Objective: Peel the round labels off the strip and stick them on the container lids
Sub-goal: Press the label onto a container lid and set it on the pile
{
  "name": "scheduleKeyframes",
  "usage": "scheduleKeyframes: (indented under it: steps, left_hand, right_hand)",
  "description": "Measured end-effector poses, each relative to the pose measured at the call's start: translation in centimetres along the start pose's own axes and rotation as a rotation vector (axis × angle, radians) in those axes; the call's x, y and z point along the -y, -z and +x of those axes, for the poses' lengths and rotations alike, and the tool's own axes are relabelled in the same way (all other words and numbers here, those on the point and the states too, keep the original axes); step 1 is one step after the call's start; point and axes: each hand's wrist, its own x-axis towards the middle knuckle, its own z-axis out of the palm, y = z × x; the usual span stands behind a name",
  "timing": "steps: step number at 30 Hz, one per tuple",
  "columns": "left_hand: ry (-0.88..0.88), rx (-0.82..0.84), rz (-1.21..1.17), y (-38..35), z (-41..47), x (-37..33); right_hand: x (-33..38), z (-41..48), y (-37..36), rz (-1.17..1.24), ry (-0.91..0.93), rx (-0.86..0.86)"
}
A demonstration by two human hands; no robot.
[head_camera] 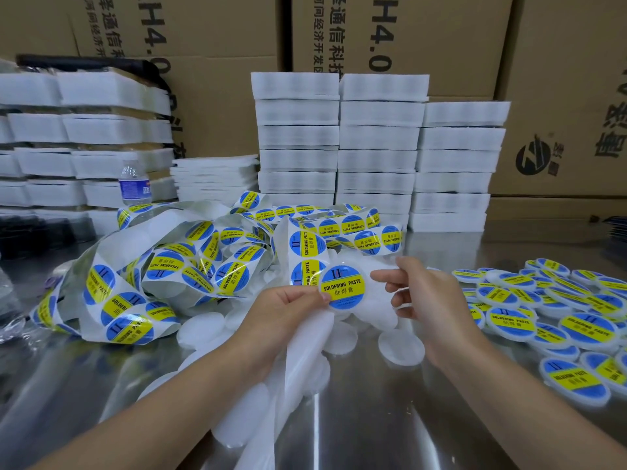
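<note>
Fingers (383, 275) of the right hand (422, 295) pinch one side of a white lid (342, 290). The left hand (288, 312) pinches the other side, with its thumb on top. The lid is held up over the middle of the bench (373, 408), with a round label (341, 278) on it (blue and yellow). The strip (307, 244) runs behind the lid and hangs down under the left hand. More of it lies heaped toward the left edge. Bare lids (402, 344) lie below the hands. Done lids (583, 329) lie by the right edge.
</note>
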Motion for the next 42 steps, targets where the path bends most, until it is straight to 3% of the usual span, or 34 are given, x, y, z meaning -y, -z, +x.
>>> scheduleKeyframes:
  steps: [4, 12, 42]
  left_hand:
    - [-0.035, 0.049, -0.003, -0.1, -0.3, -0.3]
    - [-0.087, 0.233, -0.057, -0.1, -0.8, -0.3]
    - [-0.053, 0.252, 0.088, -0.1, -0.6, -0.2]
  right_hand:
    - [0.1, 0.4, 0.2, 0.026, 0.014, 0.009]
    - [-2.0, -1.3, -1.5, -0.284, 0.322, 0.313]
    - [-1.7, -0.6, -1.0, -0.57, 0.428, 0.17]
